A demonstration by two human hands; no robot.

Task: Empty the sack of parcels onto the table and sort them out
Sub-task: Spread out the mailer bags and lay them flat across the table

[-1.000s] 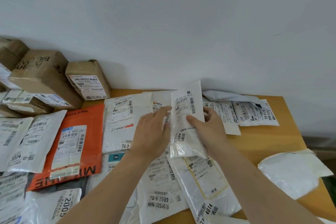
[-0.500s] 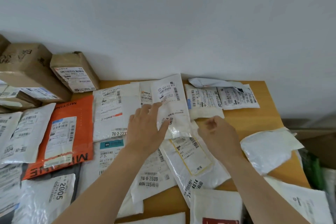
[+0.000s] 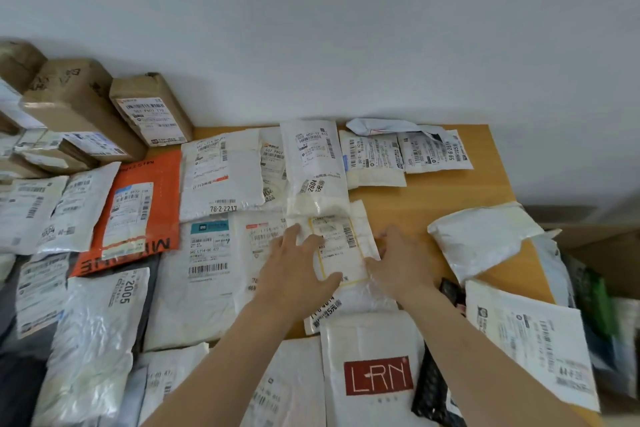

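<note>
I am pressing on a white plastic mailer with a yellow-bordered label [image 3: 341, 253], which is lying flat near the middle of the wooden tabletop [image 3: 446, 198], overlapping other parcels. My left hand [image 3: 298, 267] is resting on its left edge with fingers spread flat, grip open, clasping nothing. My right hand [image 3: 398, 260] is sitting at its right edge, fingers loosely curled against the plastic; I cannot tell whether that grip is pinching the edge or only touching it.

Just beyond the mailer, a tall white pouch marked 2604 [image 3: 315, 166] is lying against its far end. Left of that, a white bag numbered 78-2-2217 [image 3: 221, 177] is sitting beside an orange plastic mailer [image 3: 145, 204]. Brown cardboard boxes [image 3: 149, 107] are standing against the wall at the far left. Nearest me, a white bag with a red LRN square [image 3: 377, 374] is lying below my wrists, and a plump blank white pouch [image 3: 481, 239] is resting well apart to the right.
</note>
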